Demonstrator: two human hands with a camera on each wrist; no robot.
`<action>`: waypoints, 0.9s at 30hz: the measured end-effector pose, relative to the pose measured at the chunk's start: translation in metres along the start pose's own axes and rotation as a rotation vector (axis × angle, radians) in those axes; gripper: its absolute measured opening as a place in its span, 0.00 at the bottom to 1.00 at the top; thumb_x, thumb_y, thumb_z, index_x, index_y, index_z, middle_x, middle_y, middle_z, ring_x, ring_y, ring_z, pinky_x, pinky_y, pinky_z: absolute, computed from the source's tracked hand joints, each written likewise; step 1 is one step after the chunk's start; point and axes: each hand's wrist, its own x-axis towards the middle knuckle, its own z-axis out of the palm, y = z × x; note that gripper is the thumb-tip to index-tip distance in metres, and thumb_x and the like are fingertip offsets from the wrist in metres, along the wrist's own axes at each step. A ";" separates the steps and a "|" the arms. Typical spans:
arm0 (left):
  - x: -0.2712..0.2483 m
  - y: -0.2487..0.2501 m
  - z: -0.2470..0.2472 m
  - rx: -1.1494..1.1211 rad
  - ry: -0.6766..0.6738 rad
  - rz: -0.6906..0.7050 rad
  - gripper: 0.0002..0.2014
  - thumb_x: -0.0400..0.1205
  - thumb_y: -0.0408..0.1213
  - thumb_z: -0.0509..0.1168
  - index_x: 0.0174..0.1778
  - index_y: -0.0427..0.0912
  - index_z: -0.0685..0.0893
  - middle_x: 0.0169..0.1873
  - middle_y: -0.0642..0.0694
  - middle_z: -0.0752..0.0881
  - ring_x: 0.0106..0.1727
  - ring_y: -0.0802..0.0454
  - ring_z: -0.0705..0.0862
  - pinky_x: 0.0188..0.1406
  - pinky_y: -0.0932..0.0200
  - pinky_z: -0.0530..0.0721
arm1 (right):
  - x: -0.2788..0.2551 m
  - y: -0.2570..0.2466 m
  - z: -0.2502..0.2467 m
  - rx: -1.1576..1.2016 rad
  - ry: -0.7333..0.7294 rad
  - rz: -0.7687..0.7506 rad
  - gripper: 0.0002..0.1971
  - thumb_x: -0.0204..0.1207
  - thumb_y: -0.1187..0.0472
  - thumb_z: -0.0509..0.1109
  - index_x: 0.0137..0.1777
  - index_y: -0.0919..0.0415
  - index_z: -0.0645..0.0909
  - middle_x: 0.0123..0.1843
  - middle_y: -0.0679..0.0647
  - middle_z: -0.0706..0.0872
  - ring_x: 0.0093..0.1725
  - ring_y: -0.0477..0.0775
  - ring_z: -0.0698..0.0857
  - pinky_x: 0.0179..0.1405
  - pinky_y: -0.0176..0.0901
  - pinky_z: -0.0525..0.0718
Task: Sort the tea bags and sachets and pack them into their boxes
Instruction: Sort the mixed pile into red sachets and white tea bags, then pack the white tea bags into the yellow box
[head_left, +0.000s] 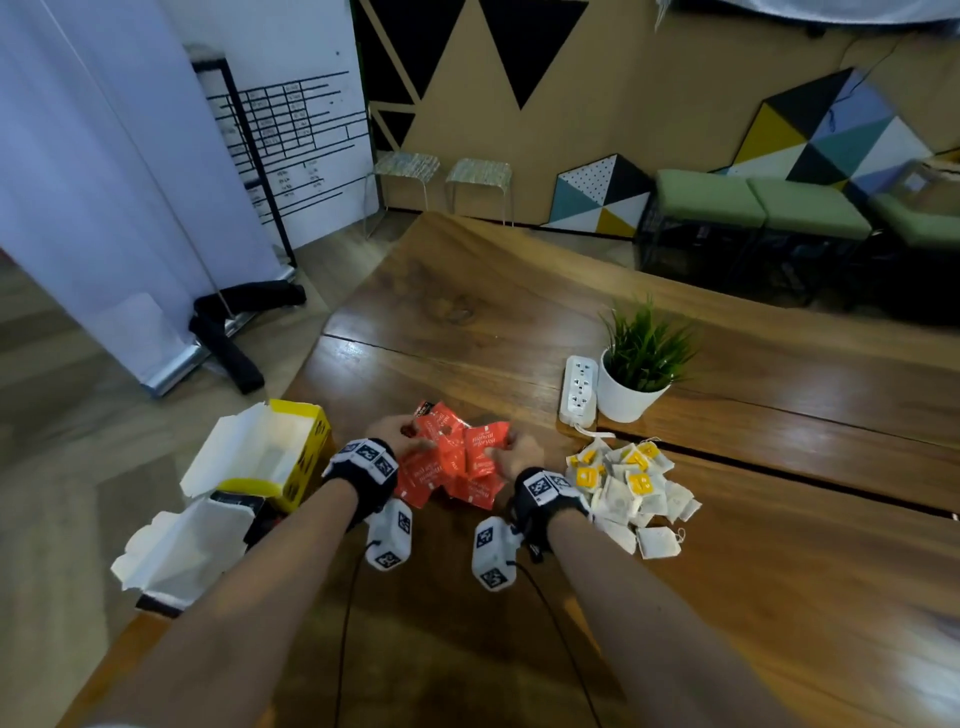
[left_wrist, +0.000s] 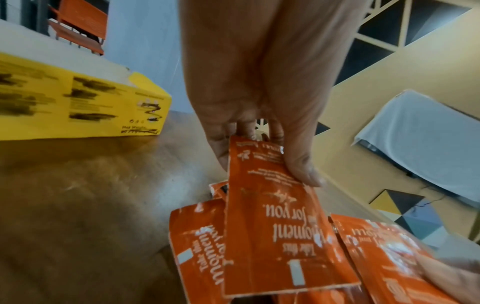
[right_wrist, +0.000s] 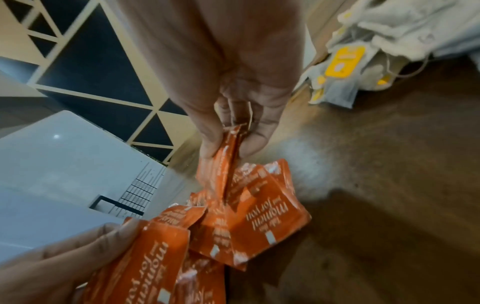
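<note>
A heap of red-orange sachets (head_left: 454, 457) lies on the wooden table (head_left: 519, 312) between my hands. My left hand (head_left: 397, 431) pinches one sachet (left_wrist: 275, 216) by its top edge between thumb and fingers. My right hand (head_left: 511, 452) pinches another sachet (right_wrist: 223, 164) in the same heap. A pile of white tea bags (head_left: 634, 488) with yellow tags sits to the right of the sachets. An open yellow box (head_left: 270, 457) stands at the left table edge, and a second open box with white flaps (head_left: 182, 551) lies in front of it.
A white power strip (head_left: 579, 389) and a potted green plant (head_left: 641, 364) stand behind the tea bags. Cables run from the wrist cameras along the near table. The table's left edge drops to the floor by the boxes.
</note>
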 end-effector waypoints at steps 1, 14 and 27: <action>0.002 -0.003 0.003 -0.010 -0.004 -0.022 0.12 0.72 0.41 0.75 0.48 0.44 0.83 0.54 0.43 0.86 0.58 0.43 0.83 0.61 0.50 0.79 | -0.002 0.001 0.004 0.015 0.009 0.007 0.23 0.75 0.60 0.71 0.68 0.63 0.74 0.67 0.62 0.81 0.65 0.60 0.81 0.62 0.49 0.79; 0.003 0.005 0.009 0.125 0.181 0.161 0.23 0.80 0.46 0.65 0.72 0.50 0.74 0.68 0.36 0.72 0.71 0.38 0.70 0.71 0.41 0.72 | -0.017 0.023 -0.027 -0.496 0.045 -0.296 0.20 0.81 0.56 0.62 0.69 0.67 0.72 0.72 0.62 0.68 0.70 0.63 0.74 0.68 0.50 0.71; -0.047 0.070 0.186 0.833 -0.408 0.547 0.68 0.64 0.50 0.79 0.79 0.44 0.28 0.79 0.37 0.29 0.81 0.33 0.39 0.78 0.31 0.51 | 0.009 0.092 -0.181 -0.820 -0.099 -0.016 0.55 0.68 0.51 0.77 0.82 0.59 0.39 0.83 0.64 0.49 0.81 0.69 0.52 0.78 0.60 0.58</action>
